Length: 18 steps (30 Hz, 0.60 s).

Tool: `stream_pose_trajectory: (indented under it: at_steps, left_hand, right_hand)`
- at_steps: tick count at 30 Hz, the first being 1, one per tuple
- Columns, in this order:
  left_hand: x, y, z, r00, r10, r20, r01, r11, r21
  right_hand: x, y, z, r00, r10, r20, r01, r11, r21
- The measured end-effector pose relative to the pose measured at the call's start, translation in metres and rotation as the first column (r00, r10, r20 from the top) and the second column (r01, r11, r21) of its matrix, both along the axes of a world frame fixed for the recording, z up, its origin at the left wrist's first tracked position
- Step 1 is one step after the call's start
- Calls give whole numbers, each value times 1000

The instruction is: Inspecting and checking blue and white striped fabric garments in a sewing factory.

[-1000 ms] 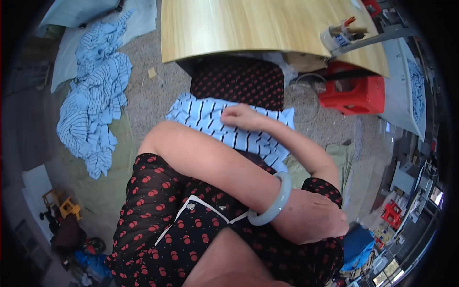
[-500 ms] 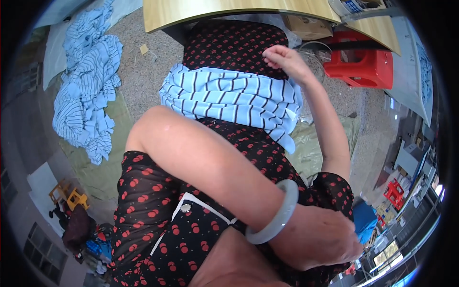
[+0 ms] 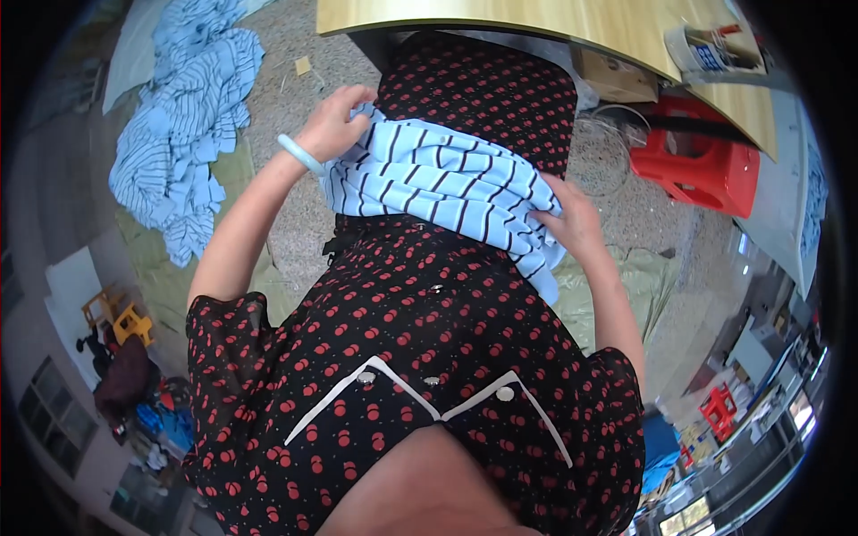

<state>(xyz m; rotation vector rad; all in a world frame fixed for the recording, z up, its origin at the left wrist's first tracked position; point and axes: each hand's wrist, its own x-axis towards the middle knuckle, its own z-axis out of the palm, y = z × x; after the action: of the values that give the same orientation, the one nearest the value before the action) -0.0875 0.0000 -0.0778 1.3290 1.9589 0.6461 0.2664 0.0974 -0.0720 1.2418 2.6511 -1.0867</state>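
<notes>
A light blue cloth with dark and white stripes (image 3: pixel 438 170) lies rumpled across my lap, over my black dress with red dots (image 3: pixel 483 89). At its far left corner, my left hand (image 3: pixel 335 128) is closed on the fabric, with a pale bangle (image 3: pixel 301 154) on the wrist. My right hand (image 3: pixel 575 217) pinches the right end, thumb on top and fingers at the edge. Part of the cloth hangs down on the right below that hand. The fingertips of both hands are partly hidden by folds.
A wooden table (image 3: pixel 500 16) curves above my knees, with a white tub of tools (image 3: pixel 710 52) on it. A red plastic stool (image 3: pixel 702 165) stands at the right. Heaped striped cloth (image 3: pixel 174 134) lies on the floor at the left. A cardboard box (image 3: pixel 617 79) sits under the table.
My left arm has swung from across my chest to the cloth's left corner and grasped it. My right hand has come down and taken hold of the right end.
</notes>
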Motion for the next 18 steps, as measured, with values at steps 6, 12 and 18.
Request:
stream_pose_trajectory:
  at_steps: [6, 12, 18]
  left_hand:
    - [-9, -17, -34, 906, -397, -146, 391, 918, -71]
    - [-26, -22, -34, 850, -416, -324, 445, 895, 18]
    - [1, -29, 46, 908, -100, -407, 256, 901, 350]
  right_hand:
    - [-5, 11, 32, 988, 80, -129, -53, 977, 204]
    - [-12, 22, 71, 949, 75, -306, 85, 874, 478]
    - [11, 44, 78, 912, 7, -410, 271, 740, 616]
